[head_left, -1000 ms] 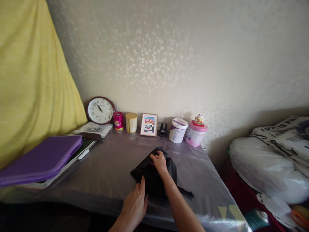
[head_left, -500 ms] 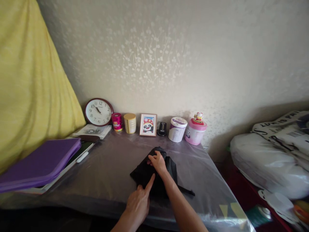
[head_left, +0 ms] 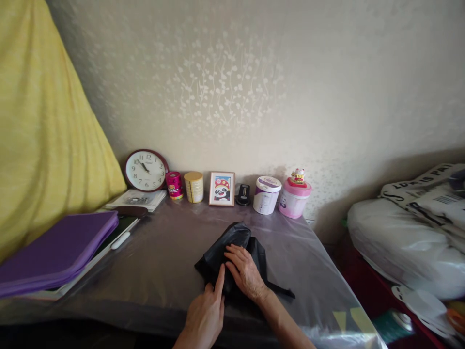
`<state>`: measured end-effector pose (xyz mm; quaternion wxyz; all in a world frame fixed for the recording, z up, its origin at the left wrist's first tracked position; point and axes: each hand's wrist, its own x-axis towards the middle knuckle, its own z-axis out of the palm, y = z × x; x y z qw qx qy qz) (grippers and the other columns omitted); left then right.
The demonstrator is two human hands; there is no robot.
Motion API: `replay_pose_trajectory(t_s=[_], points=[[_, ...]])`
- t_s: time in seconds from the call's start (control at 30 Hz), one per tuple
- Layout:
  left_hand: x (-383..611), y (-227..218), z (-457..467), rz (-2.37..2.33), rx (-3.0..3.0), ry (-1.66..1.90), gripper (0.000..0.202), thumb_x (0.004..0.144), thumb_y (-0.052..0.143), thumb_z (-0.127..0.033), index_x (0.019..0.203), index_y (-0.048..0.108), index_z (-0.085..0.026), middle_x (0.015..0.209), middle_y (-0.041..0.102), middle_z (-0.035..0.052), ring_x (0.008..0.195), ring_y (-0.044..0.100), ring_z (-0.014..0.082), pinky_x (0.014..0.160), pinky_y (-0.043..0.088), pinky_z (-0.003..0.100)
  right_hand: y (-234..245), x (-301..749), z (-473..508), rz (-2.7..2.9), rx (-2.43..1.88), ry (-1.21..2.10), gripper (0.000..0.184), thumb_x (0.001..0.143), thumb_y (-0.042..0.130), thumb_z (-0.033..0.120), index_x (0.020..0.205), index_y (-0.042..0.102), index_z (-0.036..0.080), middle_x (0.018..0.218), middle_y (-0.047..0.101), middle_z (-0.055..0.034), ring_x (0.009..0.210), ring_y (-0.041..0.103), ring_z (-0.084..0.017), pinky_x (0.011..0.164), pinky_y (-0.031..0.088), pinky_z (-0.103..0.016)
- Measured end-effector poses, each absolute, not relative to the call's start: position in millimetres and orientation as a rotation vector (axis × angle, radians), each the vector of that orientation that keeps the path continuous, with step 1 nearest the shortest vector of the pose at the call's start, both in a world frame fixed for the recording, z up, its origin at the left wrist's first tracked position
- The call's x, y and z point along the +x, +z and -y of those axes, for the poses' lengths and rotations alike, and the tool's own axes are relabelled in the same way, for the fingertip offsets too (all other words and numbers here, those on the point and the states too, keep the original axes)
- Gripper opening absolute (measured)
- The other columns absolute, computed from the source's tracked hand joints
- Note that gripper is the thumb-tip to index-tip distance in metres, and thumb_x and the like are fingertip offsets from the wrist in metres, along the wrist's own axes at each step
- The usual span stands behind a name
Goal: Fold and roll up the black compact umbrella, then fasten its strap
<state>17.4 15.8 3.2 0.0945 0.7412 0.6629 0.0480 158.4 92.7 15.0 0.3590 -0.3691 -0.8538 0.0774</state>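
A crumpled black fabric item (head_left: 227, 243) with a thin strap trailing to the right lies on the plastic-covered table (head_left: 163, 257). My right hand (head_left: 245, 271) rests flat on top of it, fingers stretched out and spread, pointing left. My left hand (head_left: 205, 315) is at the fabric's near edge, its index finger extended and touching the fabric, the other fingers curled under. Neither hand grips anything that I can see.
Along the wall stand a round clock (head_left: 145, 169), a red tin (head_left: 174, 184), a yellow tin (head_left: 193, 186), a framed panda picture (head_left: 222, 188), a white tub (head_left: 267, 195) and a pink jar (head_left: 294, 199). A purple folder (head_left: 58, 252) lies left. White bags (head_left: 407, 252) are piled right.
My right hand has drawn back toward me and flattened on the black fabric. My left hand slid forward, index finger now pressing the fabric's edge.
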Motion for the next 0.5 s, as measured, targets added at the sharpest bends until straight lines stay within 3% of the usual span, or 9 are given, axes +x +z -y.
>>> replay_pose_trajectory(t_s=[0.13,0.3,0.5], points=[[18.9,3.8,-16.4,-1.979,2.161,0.118,0.062,0.085,0.031,-0.018,0.139,0.0,-0.02,0.097,0.059,0.0114,0.075,0.061,0.0184,0.059,0.039,0.024,5.4,163.4,-124.4,2.228,-1.095,0.077,0.034,0.088,0.041,0.027,0.12,0.049,0.019,0.128,0.047,-0.009,0.123,0.035,-0.022,0.101,0.03,-0.046],[19.3,8.0,-17.0,-1.958,2.131,0.106,0.062,0.085,0.03,-0.017,0.139,-0.001,-0.018,0.1,0.059,0.0124,0.077,0.061,0.0192,0.06,0.039,0.026,0.3,169.2,-172.7,2.211,-1.227,0.014,0.033,0.089,0.038,0.027,0.119,0.05,0.02,0.129,0.047,-0.0067,0.124,0.036,-0.021,0.101,0.03,-0.044],[17.8,8.1,-18.6,-1.939,2.08,0.078,0.061,0.085,0.03,-0.019,0.139,0.001,-0.013,0.106,0.056,0.0147,0.08,0.061,0.0194,0.063,0.04,0.027,5.2,175.0,-198.1,2.08,-1.449,-0.028,0.033,0.088,0.037,0.026,0.116,0.052,0.018,0.122,0.053,-0.0101,0.115,0.047,-0.021,0.095,0.037,-0.04]])
